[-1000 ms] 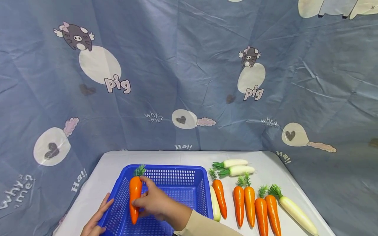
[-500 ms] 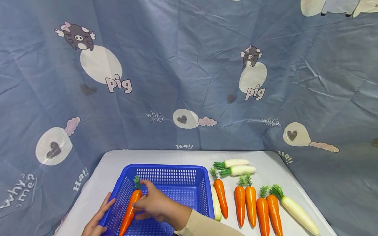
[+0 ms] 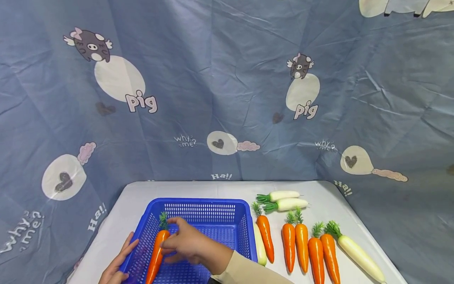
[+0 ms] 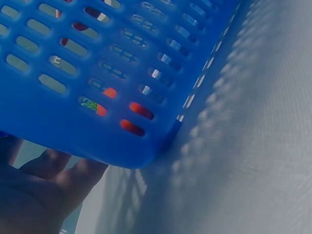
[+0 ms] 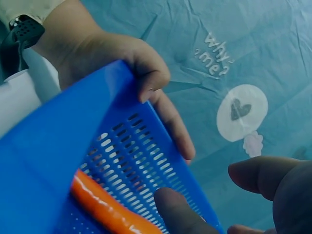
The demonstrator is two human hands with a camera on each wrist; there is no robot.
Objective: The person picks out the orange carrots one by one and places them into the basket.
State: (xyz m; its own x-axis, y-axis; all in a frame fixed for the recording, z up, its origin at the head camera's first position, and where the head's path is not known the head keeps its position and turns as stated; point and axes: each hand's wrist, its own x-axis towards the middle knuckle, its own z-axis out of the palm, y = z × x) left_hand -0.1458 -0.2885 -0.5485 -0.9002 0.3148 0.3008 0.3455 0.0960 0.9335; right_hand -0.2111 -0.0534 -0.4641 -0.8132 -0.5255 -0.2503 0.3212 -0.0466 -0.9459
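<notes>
A blue plastic basket (image 3: pixel 213 209) stands on the left half of the white table (image 3: pixel 198 188). An orange carrot (image 3: pixel 156 255) with a green top lies inside it along the left wall, seen also in the right wrist view as the carrot (image 5: pixel 105 207). My right hand (image 3: pixel 184 242) hovers over the carrot's top end with thumb (image 5: pixel 178 214) and fingers (image 5: pixel 265 175) spread, nothing between them. My left hand (image 3: pixel 118 260) holds the basket's left rim, thumb (image 5: pixel 148 80) hooked over the edge and fingers (image 5: pixel 175 129) along the outside wall (image 4: pixel 73 87).
Right of the basket several orange carrots (image 3: pixel 301 242) lie in a row. White radishes lie at the back (image 3: pixel 283 196), beside the basket (image 3: pixel 260 247) and at the far right (image 3: pixel 358 254). A blue printed cloth (image 3: pixel 227 98) hangs behind the table.
The right hand lowered the carrot from upright above the basket down onto its floor by the left wall, then loosened its fingers. The left hand stayed on the rim.
</notes>
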